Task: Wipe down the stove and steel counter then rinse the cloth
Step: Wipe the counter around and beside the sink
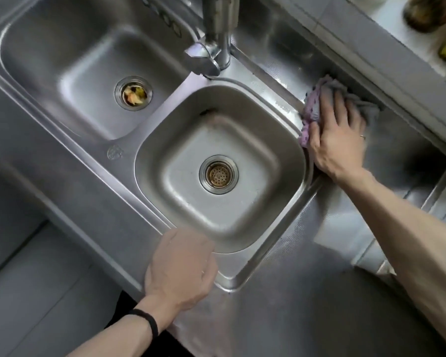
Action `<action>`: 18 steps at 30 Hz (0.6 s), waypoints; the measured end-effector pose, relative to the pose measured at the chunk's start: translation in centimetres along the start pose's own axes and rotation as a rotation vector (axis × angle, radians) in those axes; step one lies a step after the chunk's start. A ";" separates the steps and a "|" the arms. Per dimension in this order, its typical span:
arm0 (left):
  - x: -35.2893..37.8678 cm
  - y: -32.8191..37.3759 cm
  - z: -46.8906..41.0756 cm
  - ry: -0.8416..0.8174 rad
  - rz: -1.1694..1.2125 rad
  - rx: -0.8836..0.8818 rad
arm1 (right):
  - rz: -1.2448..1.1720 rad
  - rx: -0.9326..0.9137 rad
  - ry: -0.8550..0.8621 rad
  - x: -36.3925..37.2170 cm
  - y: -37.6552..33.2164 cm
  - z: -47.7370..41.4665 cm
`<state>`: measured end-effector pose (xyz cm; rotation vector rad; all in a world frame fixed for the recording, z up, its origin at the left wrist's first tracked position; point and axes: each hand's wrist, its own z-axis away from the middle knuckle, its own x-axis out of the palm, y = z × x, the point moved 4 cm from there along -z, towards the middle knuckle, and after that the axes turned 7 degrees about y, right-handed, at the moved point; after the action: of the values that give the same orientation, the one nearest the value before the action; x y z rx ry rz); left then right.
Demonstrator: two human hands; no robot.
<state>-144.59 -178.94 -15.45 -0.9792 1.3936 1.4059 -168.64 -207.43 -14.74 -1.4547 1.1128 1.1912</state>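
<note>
A crumpled purple and grey cloth [317, 104] lies on the steel counter [307, 292], at the right rim of the small sink basin [281, 140] near the tiled back wall. My right hand [337, 135] presses flat on the cloth with straight fingers. My left hand [180, 269] rests on the counter's front edge by the near corner of that basin, fingers curled under and holding nothing visible. The stove is out of view.
A larger basin [62, 60] lies to the left, with food scraps in its drain [133, 95]. A chrome faucet [216, 37] rises between the basins. Bottles [428, 14] stand on the tiled ledge at the top right. A step [438, 186] drops at the counter's right side.
</note>
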 end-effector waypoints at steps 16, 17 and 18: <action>0.3 0.1 0.3 0.002 -0.065 -0.004 | -0.146 0.148 -0.068 -1.6 4.3 3.9; 0.3 0.1 0.3 0.005 -0.068 -0.001 | -0.168 0.187 -0.042 -1.7 4.1 4.6; 0.3 0.0 0.3 0.006 -0.072 0.002 | -0.185 0.234 -0.024 -1.7 3.4 5.4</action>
<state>-144.70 -178.60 -15.74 -1.0238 1.3505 1.3490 -173.03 -202.58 -14.03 -1.3277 1.0399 0.9149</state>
